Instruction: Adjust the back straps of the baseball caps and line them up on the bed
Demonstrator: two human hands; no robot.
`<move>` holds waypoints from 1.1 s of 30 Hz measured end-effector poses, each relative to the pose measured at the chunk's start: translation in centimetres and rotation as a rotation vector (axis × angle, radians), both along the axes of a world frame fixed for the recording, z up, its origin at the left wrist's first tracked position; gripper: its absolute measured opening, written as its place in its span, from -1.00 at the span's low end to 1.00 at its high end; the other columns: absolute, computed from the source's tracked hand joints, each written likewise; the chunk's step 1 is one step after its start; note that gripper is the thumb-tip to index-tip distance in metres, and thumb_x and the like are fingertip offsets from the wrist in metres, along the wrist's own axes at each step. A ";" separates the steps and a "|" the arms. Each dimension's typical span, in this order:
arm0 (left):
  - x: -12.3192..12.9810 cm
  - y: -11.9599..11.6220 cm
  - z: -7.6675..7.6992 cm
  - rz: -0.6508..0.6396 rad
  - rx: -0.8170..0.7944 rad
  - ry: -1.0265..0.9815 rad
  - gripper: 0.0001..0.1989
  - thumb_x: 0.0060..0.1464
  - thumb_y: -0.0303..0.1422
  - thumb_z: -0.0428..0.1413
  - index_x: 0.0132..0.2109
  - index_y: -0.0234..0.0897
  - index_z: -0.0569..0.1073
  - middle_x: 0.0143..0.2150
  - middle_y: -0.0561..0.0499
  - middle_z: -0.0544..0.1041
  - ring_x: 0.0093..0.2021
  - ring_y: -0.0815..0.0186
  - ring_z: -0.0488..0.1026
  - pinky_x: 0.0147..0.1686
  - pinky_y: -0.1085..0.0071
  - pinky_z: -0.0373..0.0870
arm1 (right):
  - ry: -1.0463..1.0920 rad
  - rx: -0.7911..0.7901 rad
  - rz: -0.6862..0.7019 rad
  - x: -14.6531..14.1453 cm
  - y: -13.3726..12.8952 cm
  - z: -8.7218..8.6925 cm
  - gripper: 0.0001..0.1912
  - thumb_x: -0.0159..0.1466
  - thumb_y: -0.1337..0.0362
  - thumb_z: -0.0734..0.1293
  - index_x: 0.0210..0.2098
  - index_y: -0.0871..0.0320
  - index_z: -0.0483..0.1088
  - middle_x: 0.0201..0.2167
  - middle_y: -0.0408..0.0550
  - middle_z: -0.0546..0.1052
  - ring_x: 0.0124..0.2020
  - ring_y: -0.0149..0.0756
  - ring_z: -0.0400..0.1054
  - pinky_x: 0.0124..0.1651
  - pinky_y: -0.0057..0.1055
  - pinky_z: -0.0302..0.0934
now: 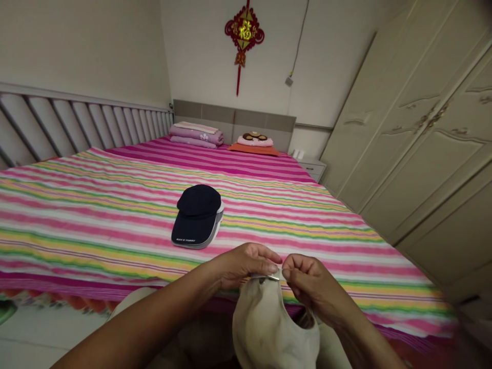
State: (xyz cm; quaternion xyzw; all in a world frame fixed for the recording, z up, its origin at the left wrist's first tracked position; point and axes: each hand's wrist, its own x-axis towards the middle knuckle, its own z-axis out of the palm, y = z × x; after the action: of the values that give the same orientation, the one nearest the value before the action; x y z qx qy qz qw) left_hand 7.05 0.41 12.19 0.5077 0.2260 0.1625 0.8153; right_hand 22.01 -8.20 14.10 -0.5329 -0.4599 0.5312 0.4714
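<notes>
A cream cap (261, 320) is held low in front of me, its back opening facing to the right. My left hand (249, 264) pinches the cap's strap (274, 274) near a small metal buckle, thumb and fingers pressed together. Just to the right, my right hand (305, 279) is closed on the other part of the strap, fingers curled. A dark navy cap (198, 207) with a white-edged brim and small white lettering lies on the striped bedspread (126, 220), a paler cap edge showing beneath it.
Folded purple bedding (196, 135) and an orange and pink stack (254, 146) lie near the headboard (265, 123). A white railing (88, 123) runs along the left. Wardrobe doors (415, 154) and a nightstand (311, 168) stand at the right.
</notes>
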 end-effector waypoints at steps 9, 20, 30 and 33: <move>-0.4 0.6 0.8 -0.064 -0.096 -0.061 -0.78 -0.22 -0.32 0.20 -0.57 -0.39 0.36 -0.67 0.11 0.32 -0.65 0.51 0.22 -0.57 0.53 0.13 | 0.146 -0.050 0.253 2.2 0.5 0.0 -0.66 0.12 0.05 0.25 -0.40 0.26 0.36 -0.61 -0.10 0.41 -0.63 -0.49 0.19 -0.57 -0.55 -0.01; -0.5 0.7 1.1 0.137 0.090 -0.014 -0.79 -0.24 -0.34 0.19 -0.61 -0.39 0.35 -0.70 0.12 0.26 -0.68 0.53 0.12 -0.63 0.54 0.01 | 0.418 -0.031 -0.007 3.7 -0.3 -2.5 -0.68 -0.04 0.16 0.42 -0.64 0.20 0.22 -0.70 -0.24 0.24 -0.68 -0.54 0.01 -0.59 -0.59 -0.08; -0.3 0.4 1.0 0.193 -0.098 -0.228 -0.75 -0.23 -0.41 0.15 -0.66 -0.33 0.22 -0.73 0.17 0.15 -0.70 0.53 0.07 -0.65 0.55 0.01 | 0.293 -0.036 0.102 5.2 -0.7 -2.1 -0.66 0.01 0.06 0.37 -0.55 0.27 0.35 -0.65 -0.16 0.31 -0.63 -0.51 0.08 -0.54 -0.55 -0.06; -0.8 1.0 1.0 0.214 -0.160 -0.250 -0.75 -0.23 -0.44 0.15 -0.66 -0.32 0.20 -0.72 0.18 0.13 -0.69 0.53 0.08 -0.63 0.55 0.05 | 0.264 -0.041 0.139 5.7 -0.9 -2.8 -0.65 -0.04 0.07 0.40 -0.55 0.28 0.36 -0.67 -0.18 0.29 -0.63 -0.51 0.05 -0.54 -0.55 -0.09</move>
State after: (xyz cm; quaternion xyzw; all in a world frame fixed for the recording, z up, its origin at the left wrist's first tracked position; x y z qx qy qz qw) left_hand 6.27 1.42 13.19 0.3901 0.1877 0.2916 0.8530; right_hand 27.68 -9.13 11.31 -0.4350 -0.4188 0.6372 0.4789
